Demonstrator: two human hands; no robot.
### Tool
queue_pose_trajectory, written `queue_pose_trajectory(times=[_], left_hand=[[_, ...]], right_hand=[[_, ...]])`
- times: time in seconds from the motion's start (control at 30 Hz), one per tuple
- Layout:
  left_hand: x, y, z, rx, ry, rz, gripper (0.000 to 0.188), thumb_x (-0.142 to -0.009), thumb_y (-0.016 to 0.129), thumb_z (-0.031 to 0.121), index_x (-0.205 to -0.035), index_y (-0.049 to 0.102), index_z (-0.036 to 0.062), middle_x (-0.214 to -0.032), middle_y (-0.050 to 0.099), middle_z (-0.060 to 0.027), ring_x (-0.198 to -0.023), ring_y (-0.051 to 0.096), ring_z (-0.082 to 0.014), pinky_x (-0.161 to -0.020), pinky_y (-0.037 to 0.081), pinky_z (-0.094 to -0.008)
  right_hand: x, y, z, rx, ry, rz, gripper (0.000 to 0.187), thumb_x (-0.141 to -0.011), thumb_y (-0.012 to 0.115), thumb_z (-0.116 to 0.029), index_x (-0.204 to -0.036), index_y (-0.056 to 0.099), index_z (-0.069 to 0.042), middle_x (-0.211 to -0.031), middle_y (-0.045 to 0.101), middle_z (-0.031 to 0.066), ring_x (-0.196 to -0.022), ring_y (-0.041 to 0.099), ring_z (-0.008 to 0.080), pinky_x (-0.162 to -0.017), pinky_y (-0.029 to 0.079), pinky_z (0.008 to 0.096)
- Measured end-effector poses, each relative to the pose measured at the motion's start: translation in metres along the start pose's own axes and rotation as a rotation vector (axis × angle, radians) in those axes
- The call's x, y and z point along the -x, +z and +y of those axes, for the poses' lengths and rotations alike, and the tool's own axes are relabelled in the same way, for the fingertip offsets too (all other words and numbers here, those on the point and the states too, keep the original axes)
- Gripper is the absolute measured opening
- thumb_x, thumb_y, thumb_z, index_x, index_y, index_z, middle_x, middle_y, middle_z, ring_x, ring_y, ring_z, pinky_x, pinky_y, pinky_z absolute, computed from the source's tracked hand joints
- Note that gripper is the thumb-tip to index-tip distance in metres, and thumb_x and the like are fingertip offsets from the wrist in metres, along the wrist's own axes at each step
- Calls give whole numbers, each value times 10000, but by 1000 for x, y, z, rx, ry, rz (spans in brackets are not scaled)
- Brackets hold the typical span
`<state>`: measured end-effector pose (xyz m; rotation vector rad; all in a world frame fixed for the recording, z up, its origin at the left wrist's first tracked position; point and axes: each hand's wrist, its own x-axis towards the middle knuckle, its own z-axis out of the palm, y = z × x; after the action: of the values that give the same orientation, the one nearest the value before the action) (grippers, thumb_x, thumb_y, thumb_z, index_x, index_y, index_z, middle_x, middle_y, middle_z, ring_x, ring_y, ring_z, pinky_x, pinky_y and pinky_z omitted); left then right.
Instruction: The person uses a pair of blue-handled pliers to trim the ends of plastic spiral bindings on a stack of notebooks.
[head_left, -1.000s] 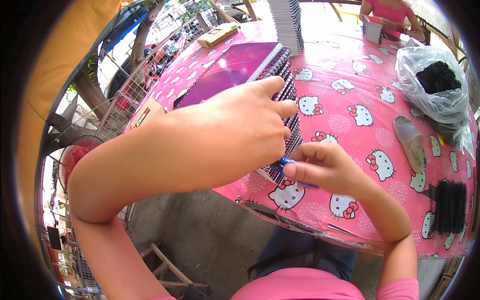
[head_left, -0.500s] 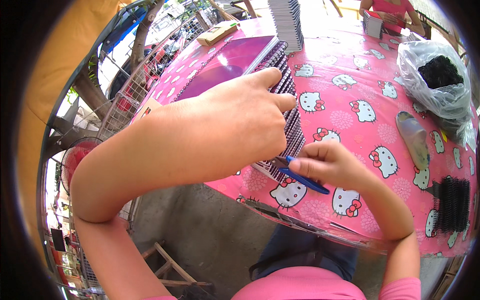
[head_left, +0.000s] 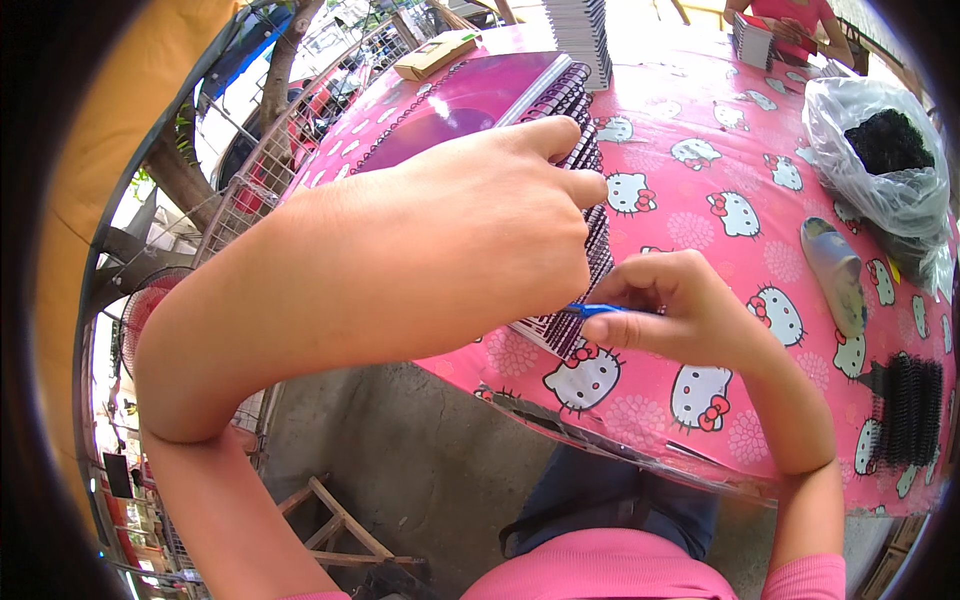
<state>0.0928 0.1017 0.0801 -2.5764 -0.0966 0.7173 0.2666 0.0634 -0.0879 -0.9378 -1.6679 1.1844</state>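
Note:
A stack of purple-covered spiral notebooks [head_left: 490, 88] lies on the table, its dark coil bindings [head_left: 600, 245] facing right. Across the stack my left hand [head_left: 500, 225] reaches, fingers bent over the coil edge and holding it; some of its fingertips are hidden. Just right of the stack's near corner, my right hand [head_left: 675, 310] is closed around small blue-handled pliers [head_left: 600, 310]. Their tip points left at the lower coil ends, where my left hand partly hides it.
The table wears a pink cartoon-cat cloth [head_left: 690, 235]. On it are a tall notebook stack [head_left: 580, 40], a cardboard box [head_left: 437, 55], a plastic bag with black coils [head_left: 885, 145], a clear shoe-shaped item [head_left: 835, 275] and black coils [head_left: 908, 410]. Another person [head_left: 800, 25] sits far right, holding notebooks.
The pliers have turned in my right hand, their handles now nearly level and drawn together. My left hand has shifted slightly right in view, still over the stack.

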Motion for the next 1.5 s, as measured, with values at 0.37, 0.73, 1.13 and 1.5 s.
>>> queue_pose_trajectory(times=[0.37, 0.73, 1.13, 1.5], left_hand=[[-1, 2, 9, -100, -1, -40, 53, -696, 678, 186, -665, 719, 174, -808, 623, 140, -1007, 478, -129, -941, 333, -324], [-14, 1, 18, -153, 16, -193, 82, -654, 688, 180, -719, 731, 154, -951, 650, 91, -1085, 486, -143, -983, 327, -346], [-13, 12, 16, 4, 3, -88, 139, -666, 673, 147, -784, 739, 115, -1018, 681, 38, -1110, 525, -162, -1026, 343, -349], [-30, -1, 19, -81, 39, -325, 186, -702, 688, 156, -879, 740, 138, -1070, 660, 34, -1180, 496, -170, -1053, 294, -373]], right_hand=[[14, 14, 3, 777, -559, 372, 428, -763, 779, -305, -1041, 598, -35, -915, 573, 131, -844, 595, 296, -662, 479, 381], [0, -2, -16, -359, 625, -235, 451, -837, 728, -413, -900, 652, 26, -755, 659, 92, -734, 679, 204, -626, 525, 335], [12, 11, -4, 561, -264, 182, 387, -773, 759, -362, -892, 650, -10, -791, 610, 130, -727, 614, 260, -633, 483, 371], [25, 11, 16, 687, -347, 228, 459, -759, 754, -333, -1033, 543, -32, -984, 545, 145, -920, 552, 348, -798, 441, 444]])
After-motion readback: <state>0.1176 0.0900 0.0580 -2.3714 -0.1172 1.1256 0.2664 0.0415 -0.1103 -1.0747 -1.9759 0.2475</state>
